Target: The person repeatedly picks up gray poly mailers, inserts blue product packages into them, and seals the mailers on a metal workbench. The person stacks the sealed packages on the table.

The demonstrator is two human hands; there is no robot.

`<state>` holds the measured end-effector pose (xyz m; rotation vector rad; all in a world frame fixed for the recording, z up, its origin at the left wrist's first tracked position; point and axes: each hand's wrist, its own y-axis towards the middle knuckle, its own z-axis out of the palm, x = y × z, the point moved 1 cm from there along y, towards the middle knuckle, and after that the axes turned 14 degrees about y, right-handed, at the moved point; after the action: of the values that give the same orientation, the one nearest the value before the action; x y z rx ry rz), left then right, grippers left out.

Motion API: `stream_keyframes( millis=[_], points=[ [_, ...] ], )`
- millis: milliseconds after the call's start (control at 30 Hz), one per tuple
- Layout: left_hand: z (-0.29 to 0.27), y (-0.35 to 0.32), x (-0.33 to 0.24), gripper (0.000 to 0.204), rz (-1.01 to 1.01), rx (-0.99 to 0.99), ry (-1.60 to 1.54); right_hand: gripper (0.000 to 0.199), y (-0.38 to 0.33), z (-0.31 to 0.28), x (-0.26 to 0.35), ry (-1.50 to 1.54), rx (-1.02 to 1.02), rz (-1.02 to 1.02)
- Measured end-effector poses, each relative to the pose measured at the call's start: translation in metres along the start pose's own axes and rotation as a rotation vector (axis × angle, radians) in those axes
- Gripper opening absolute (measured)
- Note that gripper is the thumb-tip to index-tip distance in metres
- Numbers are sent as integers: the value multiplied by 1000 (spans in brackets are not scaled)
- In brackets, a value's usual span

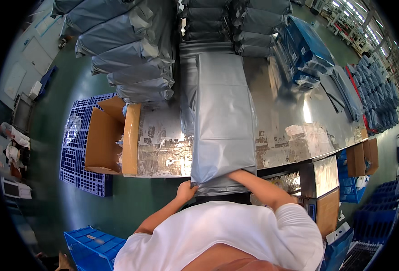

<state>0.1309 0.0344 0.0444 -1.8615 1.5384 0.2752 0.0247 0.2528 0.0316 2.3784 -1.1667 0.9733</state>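
A long grey plastic mailing bag (222,117), filled out to a flat box-like shape, lies lengthwise before me, its near end at the table's front edge. My left hand (187,191) is closed on the near left corner of the bag. My right hand (238,176) reaches in at the near right end, and its fingers are hidden by the grey plastic. The near end is creased and folded between my hands. More flat grey bags (188,99) lie beneath and beside the filled one.
Stacks of filled grey bags (131,58) rise at the far left and back. Blue packages (305,45) lie on the metal table (283,99) at the far right. An open cardboard box (104,140) adjoins the table's left edge. A blue crate (95,248) stands at lower left.
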Motion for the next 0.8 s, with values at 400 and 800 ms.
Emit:
stream_keyframes(
  millis=[400,800],
  points=[
    [-18,19,-5,16,-244,78,-685,21,-40,-35,-25,-116,-220,116],
    [-23,9,7,17,-118,282,-855,10,-8,29,88,1213,-349,219]
  ],
)
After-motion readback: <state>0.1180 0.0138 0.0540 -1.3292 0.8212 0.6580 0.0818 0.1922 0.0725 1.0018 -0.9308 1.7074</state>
